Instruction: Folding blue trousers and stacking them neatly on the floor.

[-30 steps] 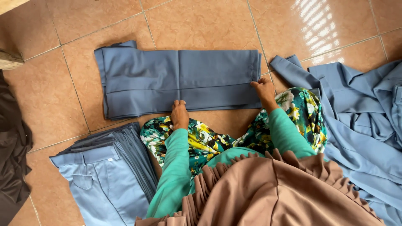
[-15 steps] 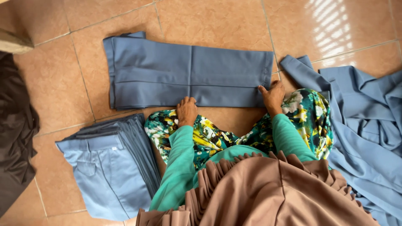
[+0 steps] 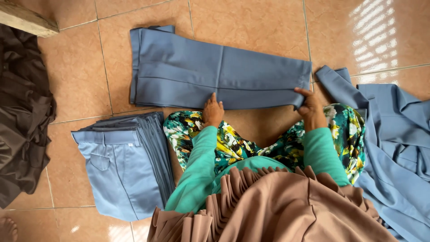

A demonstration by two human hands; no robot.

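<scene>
A pair of grey-blue trousers (image 3: 215,71) lies folded lengthwise on the tiled floor in front of me. My left hand (image 3: 212,112) presses flat on its near edge around the middle, fingers together. My right hand (image 3: 309,107) pinches the near right corner of the same trousers between thumb and fingers. Both arms wear green sleeves. My knees, in a green floral fabric, sit just below the trousers.
A stack of folded grey-blue trousers (image 3: 123,163) lies at my left. A loose heap of blue garments (image 3: 394,134) spreads at the right. Dark brown cloth (image 3: 22,112) is piled at the far left, under a wooden edge (image 3: 27,20). Brown pleated fabric covers my front.
The view has shifted, so the trousers sit lower and more to the right in the frame. My hands have kept their places on the near edge; the right one now grips the corner.
</scene>
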